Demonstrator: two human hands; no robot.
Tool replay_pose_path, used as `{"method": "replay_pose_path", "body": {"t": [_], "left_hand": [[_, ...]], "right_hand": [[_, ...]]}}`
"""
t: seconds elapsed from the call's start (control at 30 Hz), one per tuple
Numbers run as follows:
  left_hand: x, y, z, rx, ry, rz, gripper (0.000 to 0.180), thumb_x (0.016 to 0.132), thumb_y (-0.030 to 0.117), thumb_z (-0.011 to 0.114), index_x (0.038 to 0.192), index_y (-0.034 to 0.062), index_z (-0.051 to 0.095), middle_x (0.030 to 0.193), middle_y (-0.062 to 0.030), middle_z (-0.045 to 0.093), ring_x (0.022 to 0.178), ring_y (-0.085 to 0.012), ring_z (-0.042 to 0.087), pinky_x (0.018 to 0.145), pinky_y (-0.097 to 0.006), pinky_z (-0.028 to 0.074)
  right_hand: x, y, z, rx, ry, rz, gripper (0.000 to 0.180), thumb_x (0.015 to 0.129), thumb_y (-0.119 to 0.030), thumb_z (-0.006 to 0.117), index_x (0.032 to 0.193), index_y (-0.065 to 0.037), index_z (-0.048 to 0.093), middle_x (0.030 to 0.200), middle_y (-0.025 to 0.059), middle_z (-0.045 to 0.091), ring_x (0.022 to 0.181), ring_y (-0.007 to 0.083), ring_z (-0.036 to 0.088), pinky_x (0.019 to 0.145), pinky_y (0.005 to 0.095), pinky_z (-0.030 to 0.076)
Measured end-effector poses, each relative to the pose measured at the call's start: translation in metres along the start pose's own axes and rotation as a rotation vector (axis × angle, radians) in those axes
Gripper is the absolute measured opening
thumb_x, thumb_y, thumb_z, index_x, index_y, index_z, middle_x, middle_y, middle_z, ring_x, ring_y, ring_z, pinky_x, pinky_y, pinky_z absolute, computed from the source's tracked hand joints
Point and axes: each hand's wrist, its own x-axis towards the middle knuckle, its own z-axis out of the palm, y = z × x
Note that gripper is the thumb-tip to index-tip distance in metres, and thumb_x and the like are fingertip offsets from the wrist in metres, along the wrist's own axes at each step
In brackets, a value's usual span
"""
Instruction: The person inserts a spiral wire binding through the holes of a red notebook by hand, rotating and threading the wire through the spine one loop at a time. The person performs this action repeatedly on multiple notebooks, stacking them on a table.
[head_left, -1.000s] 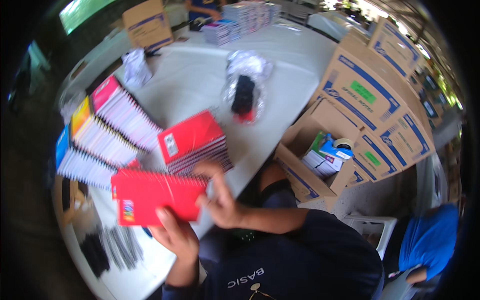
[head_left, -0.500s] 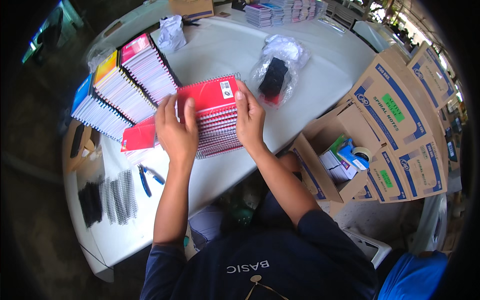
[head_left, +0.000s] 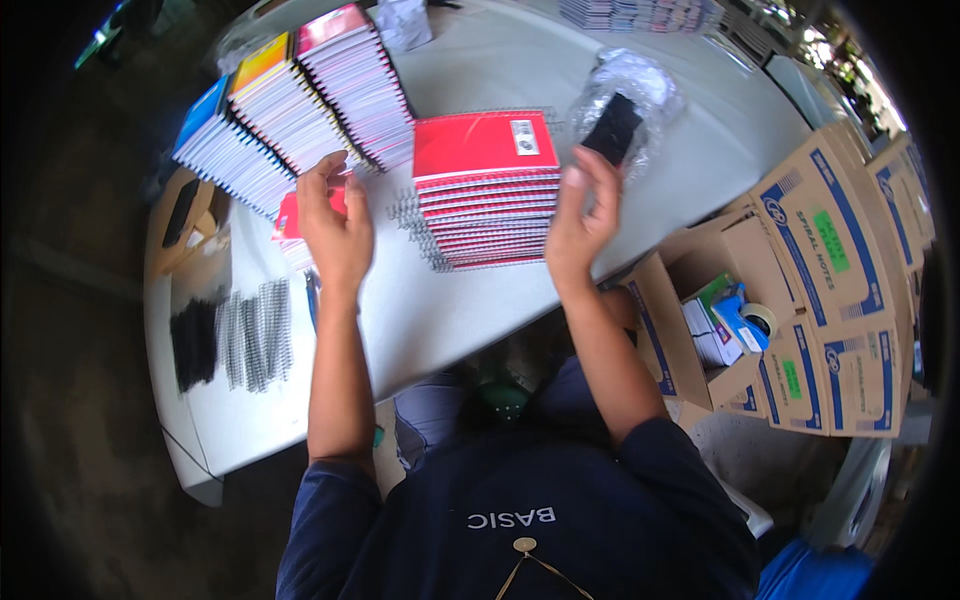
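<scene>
A stack of red spiral notebooks (head_left: 485,150) stands on the white table in front of me, wire coils showing at its back and left sides. My right hand (head_left: 588,215) is close by the stack's right side, fingers loosely bent and apart, with nothing seen in it. Left of the stack is my left hand (head_left: 338,225), off the notebooks, its fingers spread and curved. It partly covers a low pile with a red cover (head_left: 288,218); whether it touches that pile, I cannot tell.
Taller notebook stacks with blue (head_left: 203,115), yellow (head_left: 262,65) and red (head_left: 332,28) covers stand at the left. Black (head_left: 193,345) and grey binding coils (head_left: 255,335) lie near the left edge. A plastic bag (head_left: 640,95) sits behind; an opened carton (head_left: 665,320) holds a tape dispenser (head_left: 745,318).
Both hands have come away from the sides of the red notebook stack, the left one moving farther off to the left. The whole view has shifted too.
</scene>
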Motion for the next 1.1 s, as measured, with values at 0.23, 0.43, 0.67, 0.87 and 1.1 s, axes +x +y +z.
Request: {"method": "replay_pose_path", "body": {"t": [0.23,0.43,0.67,0.87,1.1], "left_hand": [[-0.046,-0.074,-0.062,0.594,-0.379,0.206,0.047,0.073,-0.004,0.054,0.119,0.0055,0.054,0.122,-0.0141,0.055,0.114,-0.0291,0.051,0.098,-0.039,0.039],[-0.169,0.018,-0.059,0.288,-0.667,0.148,0.044,0.075,0.001,0.058,0.119,0.0057,0.055,0.119,-0.0154,0.057,0.112,-0.0308,0.053,0.097,-0.04,0.04],[-0.149,-0.009,-0.068,-0.176,-0.14,-0.383,0.05,0.081,0.001,0.051,0.128,-0.0026,0.036,0.116,-0.0162,0.05,0.113,-0.0259,0.047,0.099,-0.034,0.032],[-0.171,-0.011,-0.049,-0.623,-0.315,-0.707,0.019,0.089,0.002,0.048,0.108,0.0021,0.045,0.101,-0.0068,0.052,0.095,-0.0124,0.049,0.086,-0.026,0.039],[-0.173,-0.028,-0.05,-0.369,-0.403,-0.577,0.024,0.084,-0.001,0.053,0.107,0.0027,0.047,0.095,-0.0106,0.055,0.089,-0.0166,0.054,0.081,-0.029,0.042]], "right_hand": [[-0.073,-0.045,-0.022,0.401,-0.507,0.446,0.024,0.089,-0.007,0.053,0.11,0.004,0.053,0.098,0.0119,0.06,0.096,0.0175,0.056,0.087,0.0299,0.042],[-0.141,-0.038,0.004,0.812,-0.591,1.632,0.036,0.089,-0.015,0.056,0.12,0.002,0.05,0.103,0.0129,0.06,0.098,0.0176,0.057,0.085,0.0304,0.046],[-0.116,-0.016,-0.001,0.594,-1.091,0.765,0.022,0.086,-0.007,0.059,0.106,0.001,0.061,0.105,0.0071,0.063,0.094,0.0105,0.057,0.086,0.0252,0.045],[-0.114,-0.016,0.001,0.575,-0.998,0.727,0.023,0.08,-0.004,0.066,0.099,0.0,0.055,0.1,0.0086,0.063,0.091,0.0123,0.06,0.08,0.0247,0.048],[-0.116,-0.01,0.002,0.641,-1.151,0.727,0.021,0.08,0.0,0.065,0.099,0.0,0.056,0.101,0.0103,0.065,0.092,0.0124,0.06,0.082,0.0252,0.047]]}}
